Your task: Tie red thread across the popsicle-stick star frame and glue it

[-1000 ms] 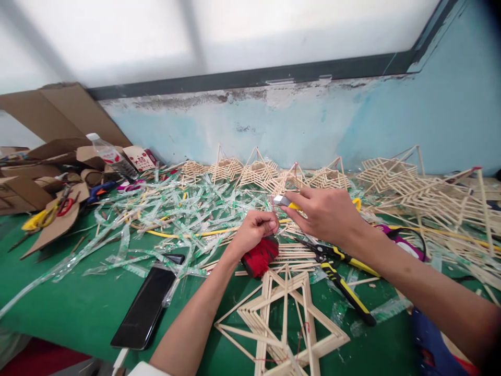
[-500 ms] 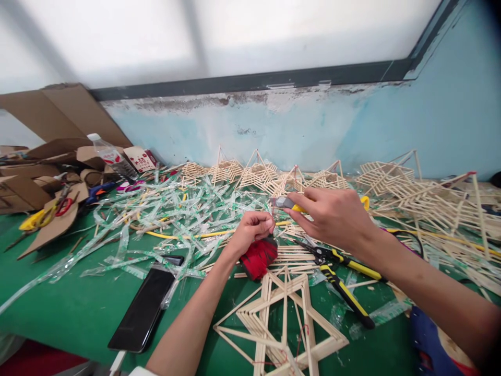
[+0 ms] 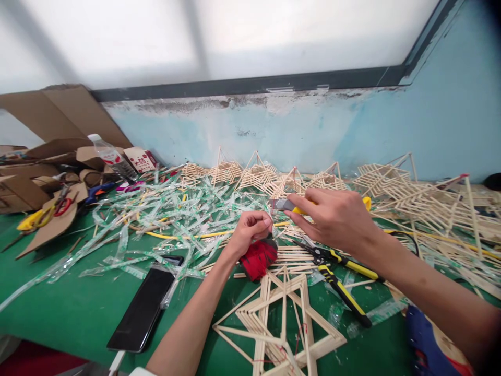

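The right hand (image 3: 334,219) is gripping a yellow box cutter (image 3: 291,205), its fingers closed around the handle and the grey blade end pointing left, raised above the green table (image 3: 78,308). The left hand (image 3: 250,231) is curled shut just below and to the left of that blade, pinching something too small to make out, and a red tassel (image 3: 258,257) is lying right under it, touching the palm side. Just in front of the tassel, a wooden stick star (image 3: 282,318) is lying flat on the table, with a bit of red thread running through its lower part. Black and yellow cutting pliers (image 3: 338,274) are resting just beside the star, under the right wrist. A black phone (image 3: 143,305) is lying face up to the left of the left forearm. Clear plastic wrappers (image 3: 168,214) are lying strewn over the table behind the hands, and more stick frames (image 3: 258,175) are leaning along the blue wall
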A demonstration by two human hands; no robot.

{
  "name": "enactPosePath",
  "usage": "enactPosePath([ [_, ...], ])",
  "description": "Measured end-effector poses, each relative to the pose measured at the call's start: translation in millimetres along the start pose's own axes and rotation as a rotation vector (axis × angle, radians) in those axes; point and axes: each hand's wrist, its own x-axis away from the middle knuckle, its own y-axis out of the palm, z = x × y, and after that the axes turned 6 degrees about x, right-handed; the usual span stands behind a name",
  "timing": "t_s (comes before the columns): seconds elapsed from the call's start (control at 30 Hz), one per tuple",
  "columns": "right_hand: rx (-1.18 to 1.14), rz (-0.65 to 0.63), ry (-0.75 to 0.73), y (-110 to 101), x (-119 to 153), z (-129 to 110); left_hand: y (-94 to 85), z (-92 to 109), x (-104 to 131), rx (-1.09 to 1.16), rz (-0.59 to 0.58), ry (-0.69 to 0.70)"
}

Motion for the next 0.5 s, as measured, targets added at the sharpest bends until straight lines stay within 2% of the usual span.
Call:
enactPosePath([
  [0.5,-0.006,0.047,0.012,-0.3,-0.5,-0.8,-3.7,-2.7,3.1,0.036,0.004,0.029],
])
